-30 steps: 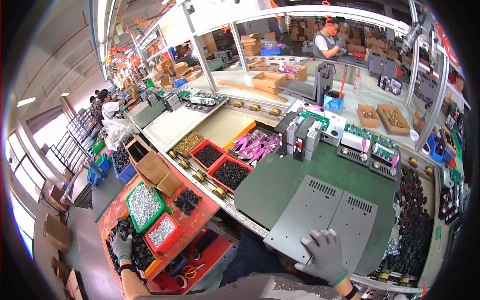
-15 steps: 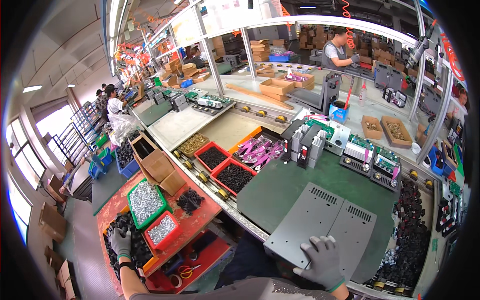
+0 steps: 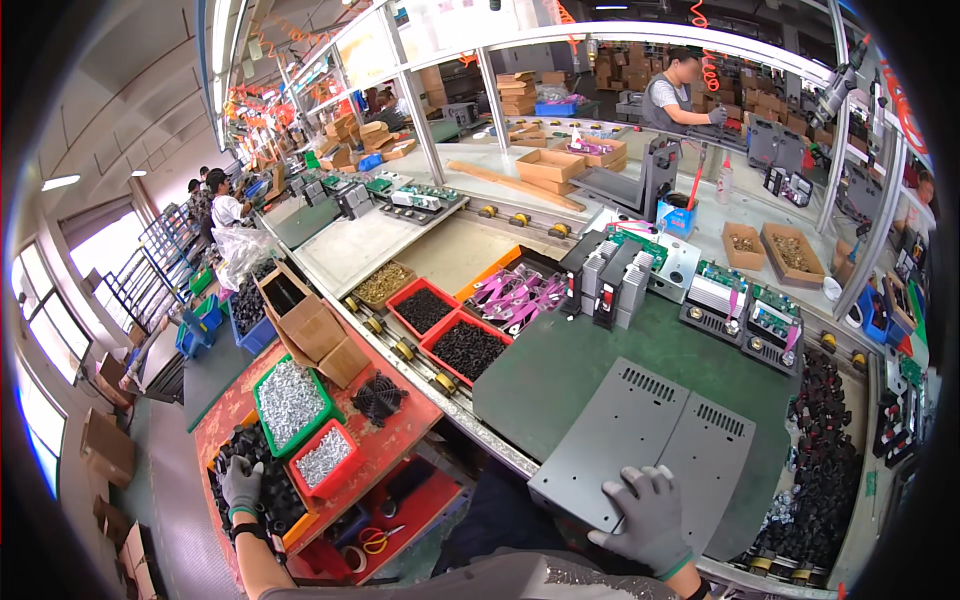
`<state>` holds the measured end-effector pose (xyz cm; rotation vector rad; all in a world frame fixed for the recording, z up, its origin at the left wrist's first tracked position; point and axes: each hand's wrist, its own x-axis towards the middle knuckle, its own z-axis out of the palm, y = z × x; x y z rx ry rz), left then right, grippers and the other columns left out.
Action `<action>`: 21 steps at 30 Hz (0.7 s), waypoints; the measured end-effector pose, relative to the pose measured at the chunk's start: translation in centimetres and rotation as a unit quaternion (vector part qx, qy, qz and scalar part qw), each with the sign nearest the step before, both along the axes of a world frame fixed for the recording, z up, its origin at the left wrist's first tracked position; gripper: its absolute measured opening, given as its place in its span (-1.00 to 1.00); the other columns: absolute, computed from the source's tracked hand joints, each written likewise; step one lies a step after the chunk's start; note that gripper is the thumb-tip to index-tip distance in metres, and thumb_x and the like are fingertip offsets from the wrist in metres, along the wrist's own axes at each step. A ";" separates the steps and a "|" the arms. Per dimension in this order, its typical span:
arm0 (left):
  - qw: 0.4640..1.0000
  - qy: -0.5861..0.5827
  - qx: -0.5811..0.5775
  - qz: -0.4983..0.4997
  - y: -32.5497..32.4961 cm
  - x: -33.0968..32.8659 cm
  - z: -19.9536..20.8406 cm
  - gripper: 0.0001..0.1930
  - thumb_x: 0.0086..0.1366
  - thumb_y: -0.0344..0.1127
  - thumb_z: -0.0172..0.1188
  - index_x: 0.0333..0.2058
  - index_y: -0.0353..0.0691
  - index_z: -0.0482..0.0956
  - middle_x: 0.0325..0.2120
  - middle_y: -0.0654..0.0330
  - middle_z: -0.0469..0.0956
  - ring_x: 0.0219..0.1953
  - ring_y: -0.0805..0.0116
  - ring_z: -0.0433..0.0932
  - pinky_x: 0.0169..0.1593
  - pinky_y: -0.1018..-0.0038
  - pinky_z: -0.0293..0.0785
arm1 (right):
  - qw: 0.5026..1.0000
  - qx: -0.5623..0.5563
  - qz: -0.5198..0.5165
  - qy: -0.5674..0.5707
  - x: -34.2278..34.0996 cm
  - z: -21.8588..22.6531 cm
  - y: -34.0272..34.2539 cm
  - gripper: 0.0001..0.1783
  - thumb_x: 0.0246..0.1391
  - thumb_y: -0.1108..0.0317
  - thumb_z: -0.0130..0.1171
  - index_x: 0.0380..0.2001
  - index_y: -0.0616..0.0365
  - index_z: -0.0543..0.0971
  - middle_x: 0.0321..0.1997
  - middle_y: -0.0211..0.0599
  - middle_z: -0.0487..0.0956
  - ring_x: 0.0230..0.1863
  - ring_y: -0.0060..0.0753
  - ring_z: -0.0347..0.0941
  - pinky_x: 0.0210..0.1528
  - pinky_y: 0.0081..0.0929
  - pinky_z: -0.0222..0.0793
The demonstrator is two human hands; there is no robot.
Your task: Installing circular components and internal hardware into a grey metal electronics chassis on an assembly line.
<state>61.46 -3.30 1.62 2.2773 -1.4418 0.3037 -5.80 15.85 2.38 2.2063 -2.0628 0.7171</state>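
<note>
My left hand [image 3: 242, 486], in a grey glove, reaches into an orange-edged bin of black plastic parts [image 3: 272, 470] at the lower left. Its fingers are curled down among the parts; what they grip, if anything, is hidden. My right hand [image 3: 648, 522], also gloved, lies with fingers spread on the near part of two grey metal panels. The left panel [image 3: 610, 440] and the right panel [image 3: 690, 470] lie side by side, with slotted vents at their far ends and small holes. Both rest on the green work mat [image 3: 540, 390].
Beside the bin are a green tray [image 3: 290, 400] and a red tray [image 3: 325, 462] of silvery small parts, and a black fan-like part [image 3: 378, 398]. Red trays of black screws [image 3: 468, 350], heat-sink units [image 3: 620, 280] and circuit-board assemblies [image 3: 720, 305] stand farther back. A co-worker [image 3: 680, 100] stands across the line.
The view has shifted very slightly. My left hand stays in the bin and my right hand stays on the panels; otherwise little differs.
</note>
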 end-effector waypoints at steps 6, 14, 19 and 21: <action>0.994 0.048 -0.099 -0.015 -0.1 -0.4 0.0 -0.63 -0.03 -0.09 0.44 -0.39 -0.13 0.47 -0.51 0.13 0.52 -0.33 0.08 0.52 -0.23 0.24 0.44 | 1.000 0.002 0.003 -0.010 0.0 0.1 0.0 -0.20 -0.46 -0.17 0.43 -0.06 -0.07 0.53 0.03 -0.21 0.41 0.10 -0.03 0.28 0.22 0.05 0.08; 0.997 -0.012 0.050 0.065 -0.1 -1.4 1.2 -0.59 -0.01 0.02 0.39 -0.49 -0.12 0.39 -0.50 0.11 0.53 -0.30 0.01 0.50 -0.22 0.11 0.40 | 1.000 0.002 0.005 -0.003 0.0 0.0 -0.1 -0.20 -0.46 -0.18 0.42 -0.07 -0.04 0.54 0.03 -0.16 0.42 0.10 0.02 0.28 0.23 0.08 0.08; 0.998 -0.018 -0.058 0.030 0.6 -2.1 0.7 -0.62 -0.09 -0.09 0.45 -0.43 -0.07 0.43 -0.56 0.20 0.47 -0.33 0.07 0.51 -0.27 0.19 0.42 | 1.000 0.003 0.010 -0.009 0.1 0.0 -0.1 -0.20 -0.48 -0.19 0.42 -0.10 0.00 0.55 0.02 -0.13 0.42 0.09 0.06 0.28 0.24 0.12 0.08; 0.995 -0.035 -0.090 0.022 0.5 -2.0 0.4 -0.61 -0.08 -0.06 0.45 -0.40 -0.06 0.45 -0.53 0.21 0.49 -0.32 0.07 0.52 -0.25 0.20 0.44 | 1.000 0.003 0.006 -0.017 0.1 0.1 -0.2 -0.21 -0.49 -0.16 0.43 -0.12 0.02 0.56 0.02 -0.13 0.42 0.09 0.07 0.28 0.25 0.12 0.08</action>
